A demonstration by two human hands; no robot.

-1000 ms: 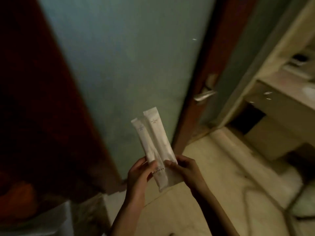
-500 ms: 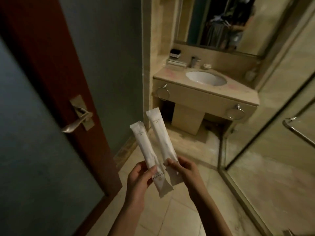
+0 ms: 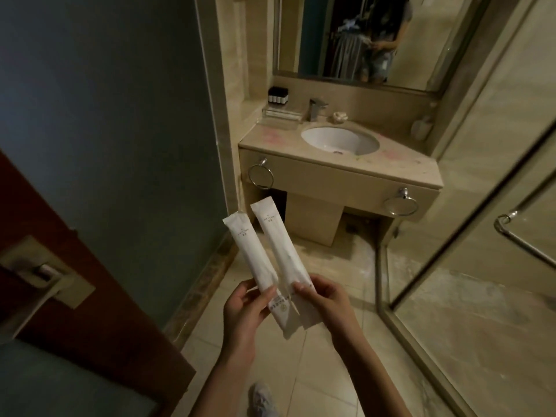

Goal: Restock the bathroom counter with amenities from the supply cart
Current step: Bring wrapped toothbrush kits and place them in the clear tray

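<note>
Bathroom now fills the view: a second ago the camera faced the door point(image 3: 75, 296) with the counter point(image 3: 400, 173) only at the right edge, and half a second ago the sink point(image 3: 340, 141) stood farther off. The person has turned through the doorway and come closer.

The grip has not changed. The left hand point(image 3: 243, 308) pinches the left packet point(image 3: 249, 254) near its lower end between thumb and fingers point(image 3: 269, 291). The right hand point(image 3: 328, 305) pinches the right packet point(image 3: 279, 245) the same way. Both packets stand tilted and fan apart at the top, held over the floor, well short of the counter.

On the counter's back left corner a tray point(image 3: 281, 114) sits under a row of dark bottles point(image 3: 278, 95), just beside the tap point(image 3: 316, 109).

I judge the carry nearly done and nothing yet set down. The next move is probably a few more steps and a reach to that tray or the bare stone beside it.
</note>
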